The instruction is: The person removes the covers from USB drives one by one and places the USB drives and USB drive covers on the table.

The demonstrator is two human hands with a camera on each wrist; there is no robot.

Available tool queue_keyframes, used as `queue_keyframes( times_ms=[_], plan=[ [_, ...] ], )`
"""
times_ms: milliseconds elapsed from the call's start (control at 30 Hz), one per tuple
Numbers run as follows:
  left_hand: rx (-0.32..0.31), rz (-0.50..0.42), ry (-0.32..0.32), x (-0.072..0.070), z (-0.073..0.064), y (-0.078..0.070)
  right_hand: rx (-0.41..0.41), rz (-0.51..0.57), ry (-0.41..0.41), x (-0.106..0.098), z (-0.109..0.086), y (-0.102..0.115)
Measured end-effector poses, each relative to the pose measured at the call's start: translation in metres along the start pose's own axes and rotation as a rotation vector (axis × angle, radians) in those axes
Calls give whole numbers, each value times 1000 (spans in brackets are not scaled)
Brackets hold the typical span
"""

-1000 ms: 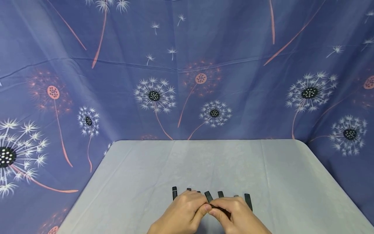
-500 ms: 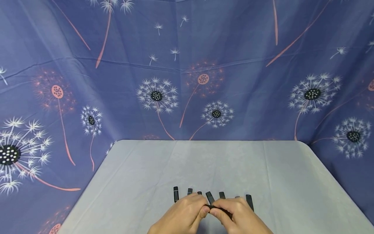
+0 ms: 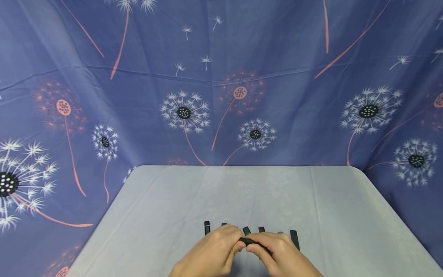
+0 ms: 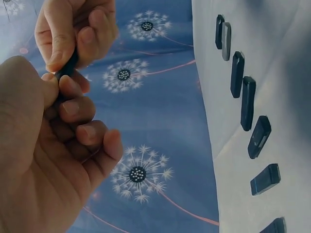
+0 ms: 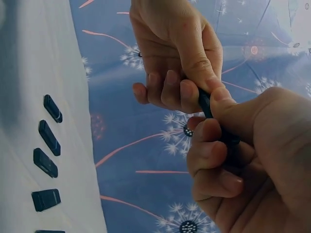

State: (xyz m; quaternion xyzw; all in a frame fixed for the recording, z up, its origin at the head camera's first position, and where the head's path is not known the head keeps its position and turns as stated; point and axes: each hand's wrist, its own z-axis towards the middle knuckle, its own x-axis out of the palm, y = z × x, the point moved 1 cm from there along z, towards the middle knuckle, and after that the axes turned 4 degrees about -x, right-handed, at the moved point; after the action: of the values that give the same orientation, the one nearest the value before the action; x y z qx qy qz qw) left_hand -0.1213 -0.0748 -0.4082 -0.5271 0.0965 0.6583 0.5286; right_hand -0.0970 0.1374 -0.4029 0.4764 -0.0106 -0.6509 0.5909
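Head cam: left hand point(image 3: 214, 249) and right hand point(image 3: 283, 252) both pinch a black stick point(image 3: 247, 241) above the table point(image 3: 242, 192). Left wrist cam: tiny thing, could slip. Right wrist cam: sudden yank might scatter the other sticks point(image 5: 45, 162) on the table.

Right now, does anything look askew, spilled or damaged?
Nothing is visibly spilled or damaged. The likely USB sticks on the table lie at uneven angles, slightly askew. The left hand and right hand mostly hide the black stick they hold, so its condition is unclear.
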Motion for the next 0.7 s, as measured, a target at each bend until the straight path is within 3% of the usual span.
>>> queue_keyframes(
  times_ms=[100, 333, 600, 700],
  plan=[
    [29, 12, -12, -1, 2, 1, -8, -18, 18, 0, 1, -2],
    [29, -11, 3, 3, 2, 4, -57, -25, 18, 2, 1, -10],
    [24, 24, 28, 0, 2, 7, -49, -29, 26, 5, 1, -11],
    [20, -9, 59, -2, 1, 7, -24, -5, 38, 4, 1, -10]
  ],
)
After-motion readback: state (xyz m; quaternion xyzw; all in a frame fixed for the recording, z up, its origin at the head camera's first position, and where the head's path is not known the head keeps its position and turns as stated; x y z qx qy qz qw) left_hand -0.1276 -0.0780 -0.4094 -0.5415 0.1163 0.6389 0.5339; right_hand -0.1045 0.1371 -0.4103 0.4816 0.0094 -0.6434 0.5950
